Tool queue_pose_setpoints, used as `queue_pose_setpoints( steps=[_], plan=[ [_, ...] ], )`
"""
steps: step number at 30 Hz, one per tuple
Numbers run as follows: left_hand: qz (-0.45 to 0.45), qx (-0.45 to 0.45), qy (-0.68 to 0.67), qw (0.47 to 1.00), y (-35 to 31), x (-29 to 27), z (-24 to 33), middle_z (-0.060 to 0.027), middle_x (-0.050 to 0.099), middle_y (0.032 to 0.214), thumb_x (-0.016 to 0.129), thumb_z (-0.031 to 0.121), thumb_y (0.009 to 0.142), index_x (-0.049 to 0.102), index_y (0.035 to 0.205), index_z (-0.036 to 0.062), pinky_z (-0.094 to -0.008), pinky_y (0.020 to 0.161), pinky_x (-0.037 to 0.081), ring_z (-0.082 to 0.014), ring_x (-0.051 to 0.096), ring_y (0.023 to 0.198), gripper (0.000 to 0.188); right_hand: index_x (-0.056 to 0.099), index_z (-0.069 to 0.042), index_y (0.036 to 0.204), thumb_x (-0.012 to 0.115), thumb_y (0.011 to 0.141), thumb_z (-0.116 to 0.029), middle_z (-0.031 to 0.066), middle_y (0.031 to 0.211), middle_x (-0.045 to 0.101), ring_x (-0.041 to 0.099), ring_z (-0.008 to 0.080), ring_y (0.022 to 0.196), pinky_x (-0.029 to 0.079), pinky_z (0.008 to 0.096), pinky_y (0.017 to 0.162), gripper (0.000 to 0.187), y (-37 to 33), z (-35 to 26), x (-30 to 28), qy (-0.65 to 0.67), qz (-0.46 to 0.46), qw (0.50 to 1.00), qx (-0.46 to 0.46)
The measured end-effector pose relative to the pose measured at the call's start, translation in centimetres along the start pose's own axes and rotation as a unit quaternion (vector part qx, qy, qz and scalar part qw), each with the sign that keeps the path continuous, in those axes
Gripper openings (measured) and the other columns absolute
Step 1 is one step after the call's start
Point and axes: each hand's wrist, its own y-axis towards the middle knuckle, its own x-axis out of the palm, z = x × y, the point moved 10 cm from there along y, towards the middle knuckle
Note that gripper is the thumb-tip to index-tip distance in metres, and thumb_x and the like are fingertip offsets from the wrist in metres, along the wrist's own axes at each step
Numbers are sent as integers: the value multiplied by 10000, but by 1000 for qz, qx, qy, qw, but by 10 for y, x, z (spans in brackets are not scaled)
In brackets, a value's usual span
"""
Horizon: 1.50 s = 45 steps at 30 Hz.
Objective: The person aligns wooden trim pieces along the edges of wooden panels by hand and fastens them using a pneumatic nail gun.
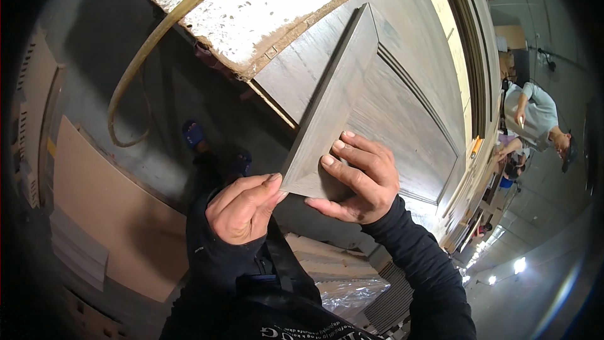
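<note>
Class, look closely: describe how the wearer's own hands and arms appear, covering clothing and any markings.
The left hand and right hand are bare, with no gloves or rings showing. Both arms wear long black sleeves: the left sleeve has a tiny pale marking, too small to read; the right sleeve is wrinkled along the forearm.

1. Our left hand (242,211) curls, index fingertip and thumb pinching close together.
2. Our right hand (368,179) extends bent fingers, its thumb apart on their near side.
3. Our dark-sleeved forearms (421,258) lie behind the fingers.
</note>
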Motion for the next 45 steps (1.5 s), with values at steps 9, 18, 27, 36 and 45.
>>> queue_pose_setpoints(
  steps=[9,18,27,36,45],
  plan=[
    [7,-26,-4,1000,-2,-2,-3,-145,658,895,628,-101,781,662,971,33,-265,714,514,-172,637,794,234,704,-69,968,818,601,-394,111,975,672,629,271,991,485,350,790,503,2,0,0,6,-9,1000,6],
    [16,-20,-2,1000,-11,1,-7,-151,646,903,613,-98,797,645,941,35,-273,705,522,-177,640,795,199,706,-89,962,794,619,-429,90,967,676,626,253,992,457,343,804,491,-4,-1,2,-15,-6,1000,5],
    [42,39,52,997,-5,-7,6,-151,642,872,648,-100,743,629,900,33,-295,671,531,-217,650,750,207,678,-133,1056,766,647,-459,89,1105,627,544,269,1132,348,412,962,530,2,1,7,-31,-34,999,24],
    [48,208,153,965,68,-33,84,-128,648,826,731,23,648,638,836,11,-341,648,514,-284,633,727,210,599,-123,1147,759,684,-386,96,1346,480,332,342,1328,221,486,1089,557,-3,12,11,26,-84,996,24],
    [61,154,493,854,326,46,62,-183,561,1090,711,199,734,438,1270,81,-427,854,477,-353,562,985,613,589,-132,1145,721,726,-418,83,1360,463,333,334,1327,252,525,1069,525,-3,10,23,52,-104,993,23]
  ],
)
